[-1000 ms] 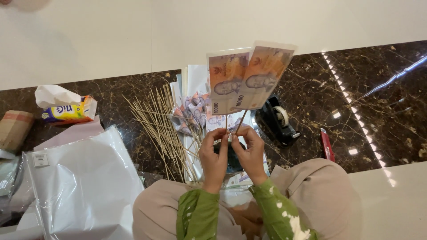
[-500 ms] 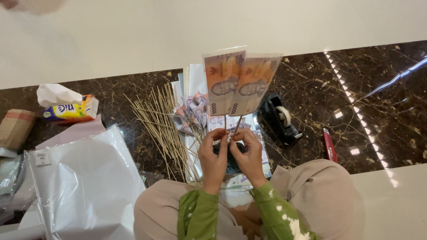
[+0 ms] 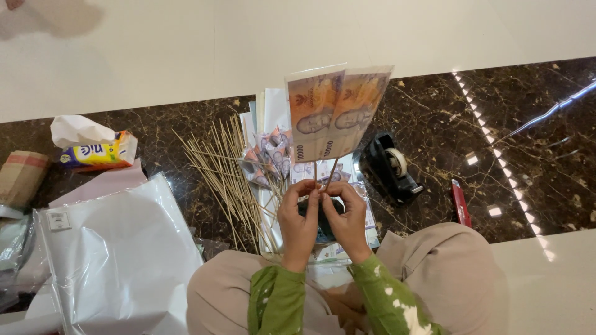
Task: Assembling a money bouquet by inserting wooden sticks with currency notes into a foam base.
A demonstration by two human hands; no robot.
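Head view: tissue pack (image 3: 99,152) w/ one tissue sticking out, far left. L hand (image 3: 299,218) & R hand (image 3: 347,218), fingers pinched shut, grip two skewers bearing banknotes (image 3: 335,111) upright above lap. Loose skewers (image 3: 230,174), tape dispenser (image 3: 392,167), plastic bag (image 3: 118,260) lie around.

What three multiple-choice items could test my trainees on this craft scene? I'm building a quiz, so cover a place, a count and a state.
1. Where is the tape dispenser?
A. left of the tissue pack
B. right of the banknotes, on the dark floor
C. on the person's lap

2. How many banknotes stand up on sticks?
A. two
B. four
C. none

3. How are the left hand and right hand?
A. resting flat on the floor
B. far apart
C. together, pinching the sticks' lower ends

Answers:
1 B, it sits on dark marble right of the notes.
2 A, two overlapping notes show.
3 C, the fingertips of both hands meet around the sticks.
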